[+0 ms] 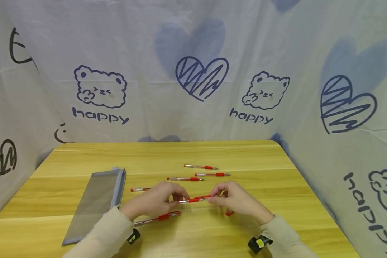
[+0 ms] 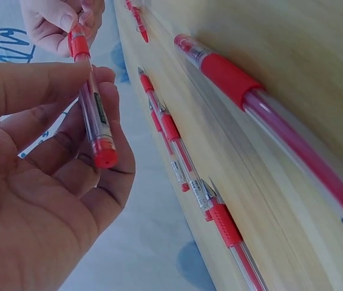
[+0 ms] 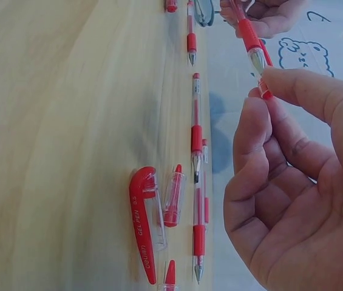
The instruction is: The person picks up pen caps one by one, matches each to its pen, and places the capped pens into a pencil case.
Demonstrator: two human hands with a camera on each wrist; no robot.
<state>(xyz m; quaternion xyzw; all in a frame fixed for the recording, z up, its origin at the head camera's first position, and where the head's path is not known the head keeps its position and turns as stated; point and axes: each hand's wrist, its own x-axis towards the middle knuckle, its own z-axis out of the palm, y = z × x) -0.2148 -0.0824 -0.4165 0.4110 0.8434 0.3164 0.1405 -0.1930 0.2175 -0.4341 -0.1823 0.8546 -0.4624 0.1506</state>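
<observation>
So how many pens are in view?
6: held pen, in left hand and right hand; beyond, far pen, middle pen, closer pen; partly hidden pen behind left hand; nearest pen on its near side. More may be hidden.

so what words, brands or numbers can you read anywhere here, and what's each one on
"happy": twice on the back cloth
"happ", next letter cut off by the picture's edge: right cloth
"GEL PEN": loose red pen cap
"0.5": same cap
Brand mark on that cap: too blurred to be sure
Labels on the red gel pens: too small or blurred to read
</observation>
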